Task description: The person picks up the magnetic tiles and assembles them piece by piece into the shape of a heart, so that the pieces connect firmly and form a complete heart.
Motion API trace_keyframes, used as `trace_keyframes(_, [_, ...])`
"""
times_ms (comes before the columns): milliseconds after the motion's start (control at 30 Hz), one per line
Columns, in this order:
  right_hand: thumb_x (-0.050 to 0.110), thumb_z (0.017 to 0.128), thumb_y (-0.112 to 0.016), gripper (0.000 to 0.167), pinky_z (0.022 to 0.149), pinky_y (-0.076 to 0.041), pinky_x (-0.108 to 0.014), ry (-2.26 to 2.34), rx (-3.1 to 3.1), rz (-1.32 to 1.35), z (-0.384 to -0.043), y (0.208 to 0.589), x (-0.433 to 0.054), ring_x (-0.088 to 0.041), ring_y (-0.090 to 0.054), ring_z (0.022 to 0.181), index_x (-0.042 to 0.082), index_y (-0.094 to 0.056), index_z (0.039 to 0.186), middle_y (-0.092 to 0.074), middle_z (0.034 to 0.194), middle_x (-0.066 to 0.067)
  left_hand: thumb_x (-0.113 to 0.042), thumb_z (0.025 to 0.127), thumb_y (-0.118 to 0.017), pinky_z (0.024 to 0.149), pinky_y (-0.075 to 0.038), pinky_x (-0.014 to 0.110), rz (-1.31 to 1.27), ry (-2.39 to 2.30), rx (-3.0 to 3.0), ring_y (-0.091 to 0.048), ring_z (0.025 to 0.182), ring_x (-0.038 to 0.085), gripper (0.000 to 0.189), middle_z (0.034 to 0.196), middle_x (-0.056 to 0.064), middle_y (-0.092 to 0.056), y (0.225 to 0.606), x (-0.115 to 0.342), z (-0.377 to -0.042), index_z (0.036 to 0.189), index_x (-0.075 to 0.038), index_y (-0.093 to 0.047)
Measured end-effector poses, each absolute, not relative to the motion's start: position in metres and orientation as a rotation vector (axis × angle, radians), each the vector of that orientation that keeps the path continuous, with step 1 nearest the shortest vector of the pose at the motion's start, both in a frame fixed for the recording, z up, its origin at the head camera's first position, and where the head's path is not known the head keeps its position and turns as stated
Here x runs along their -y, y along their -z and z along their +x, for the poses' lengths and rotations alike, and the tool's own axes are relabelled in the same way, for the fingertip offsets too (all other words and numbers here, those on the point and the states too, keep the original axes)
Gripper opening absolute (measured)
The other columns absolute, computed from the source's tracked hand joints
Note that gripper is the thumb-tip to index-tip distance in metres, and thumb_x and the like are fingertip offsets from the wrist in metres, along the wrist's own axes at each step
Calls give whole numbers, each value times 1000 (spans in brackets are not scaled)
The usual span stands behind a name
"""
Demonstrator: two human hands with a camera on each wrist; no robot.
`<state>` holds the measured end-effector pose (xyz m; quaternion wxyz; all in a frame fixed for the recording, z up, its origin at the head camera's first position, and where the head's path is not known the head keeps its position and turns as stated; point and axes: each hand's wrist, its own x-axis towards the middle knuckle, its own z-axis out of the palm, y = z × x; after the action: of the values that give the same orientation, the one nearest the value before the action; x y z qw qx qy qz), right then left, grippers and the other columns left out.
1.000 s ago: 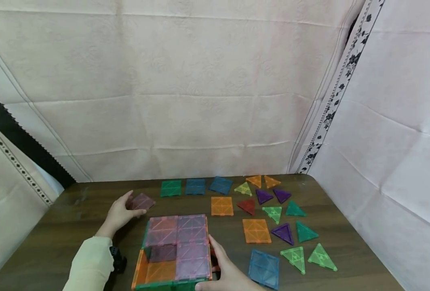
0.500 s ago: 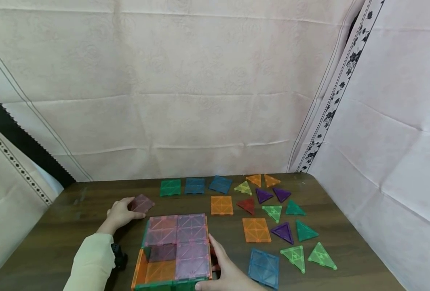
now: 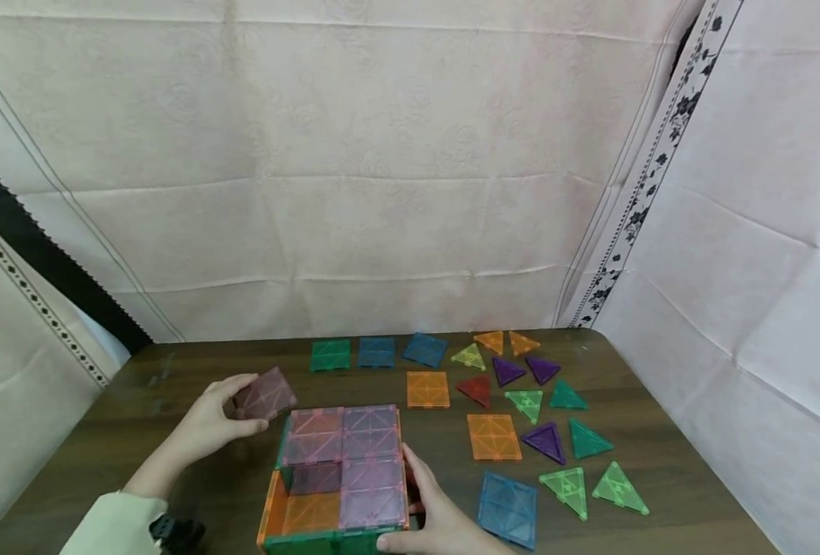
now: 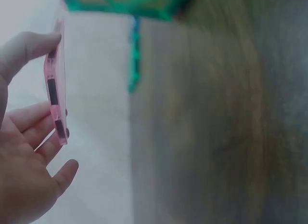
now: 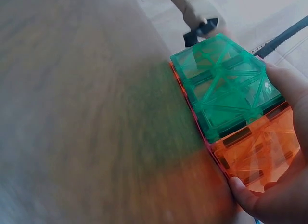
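A translucent pink-purple square magnetic tile (image 3: pixel 266 395) is pinched between the thumb and fingers of my left hand (image 3: pixel 212 420), tilted and beyond the left back corner of a box. In the left wrist view that tile (image 4: pixel 57 98) shows edge-on. The box of magnetic tiles (image 3: pixel 373 493) has green and orange walls, with pink-purple squares over three quarters of its top; the front left quarter is uncovered and an orange square shows inside. My right hand (image 3: pixel 445 520) grips the box's right side near the front corner, on green (image 5: pixel 226 84) and orange walls (image 5: pixel 262 147).
Orange squares (image 3: pixel 495 437) and a blue square (image 3: pixel 508 510) lie to the right of the box. Several triangles (image 3: pixel 566 490) in green, purple, red and orange spread farther right. Green (image 3: pixel 330 354) and blue squares line the back, before a white cloth (image 3: pixel 410 193).
My left hand has closed on the pink-purple tile, lifted it from the table and drawn it slightly nearer. The right hand keeps its grip on the box.
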<state>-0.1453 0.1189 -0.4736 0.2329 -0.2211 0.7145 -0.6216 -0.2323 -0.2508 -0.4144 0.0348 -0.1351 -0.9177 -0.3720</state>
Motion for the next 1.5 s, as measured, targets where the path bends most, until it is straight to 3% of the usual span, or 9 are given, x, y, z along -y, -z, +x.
trace_keyframes(133, [41, 88, -69, 103, 88, -42, -32, 1706, -1968, -597, -145, 474, -120, -20, -35, 122, 18, 5, 156, -3, 155, -23, -26, 74, -84, 87, -44, 63, -598, 1134, 2730, -42, 119, 36, 74, 137, 20, -46, 401, 241, -204, 136, -3, -51])
trace_keyframes(233, [40, 87, -70, 104, 88, -42, -31, 1706, -1981, -609, -145, 474, -120, -20, -35, 123, 18, 5, 156, -3, 155, -24, -25, 72, -86, 86, -42, 66, -744, 1133, 2689, -45, 119, 26, 73, 136, 15, -50, 396, 231, -185, 135, -10, -54])
trace_keyframes(400, [41, 87, -70, 103, 88, -42, -31, 1700, -1987, -610, -145, 475, -119, -21, -35, 122, 18, 5, 156, -3, 155, -24, -27, 73, -84, 82, -45, 61, -911, 1206, 2729, -44, 118, 8, 72, 135, 8, -50, 393, 216, -163, 137, -16, -53])
trace_keyframes(633, [38, 87, -70, 103, 88, -42, -31, 1698, -1984, -601, -144, 472, -118, -21, -34, 123, 19, 5, 156, -1, 156, -24, -26, 70, -85, 85, -46, 29, -1103, 1020, 2690, -44, 117, 4, 75, 131, -6, -53, 402, 204, -148, 137, -18, -53])
trace_keyframes(1000, [44, 88, -68, 102, 89, -43, -33, 1663, -2013, -604, -145, 473, -119, -23, -35, 125, 17, 5, 156, -3, 155, -25, -24, 79, -80, 83, -47, 26, -1183, 1060, 2629, -42, 117, 1, 63, 130, -4, -55, 412, 198, -142, 136, -17, -54])
trace_keyframes(1067, [44, 89, -67, 102, 89, -43, -33, 1661, -2013, -602, -145, 473, -119, -24, -35, 125, 17, 5, 156, -3, 155, -25, -25, 79, -80, 85, -47, 29, -1126, 1080, 2618, -40, 121, 2, 69, 135, 0, -52, 414, 196, -141, 140, -16, -50])
trace_keyframes(1167, [44, 89, -67, 102, 89, -43, -33, 1669, -2008, -607, -145, 472, -119, -24, -34, 127, 17, 4, 156, -2, 155, -25, -20, 81, -78, 91, -45, 55, -955, 1300, 2648, -30, 135, 19, 80, 148, 12, -36, 417, 192, -136, 149, -13, -36])
trace_keyframes(1300, [41, 91, -65, 99, 92, -42, -33, 1673, -2055, -637, -144, 473, -117, -33, -30, 132, 13, 5, 155, -3, 155, -27, -21, 88, -71, 87, -19, 83, -490, 1653, 2719, -9, 141, 48, 90, 159, 18, -8, 420, 185, -129, 156, -17, -12])
trace_keyframes(1500, [38, 102, -44, 80, 106, -20, -66, 1762, -2095, -563, -143, 472, -108, -49, 1, 142, 13, 10, 155, 12, 158, -23, -36, 95, -60, 95, -5, 80, 26, 1880, 2730, 7, 139, 54, 96, 159, 21, 9, 433, 172, -121, 154, -13, 11])
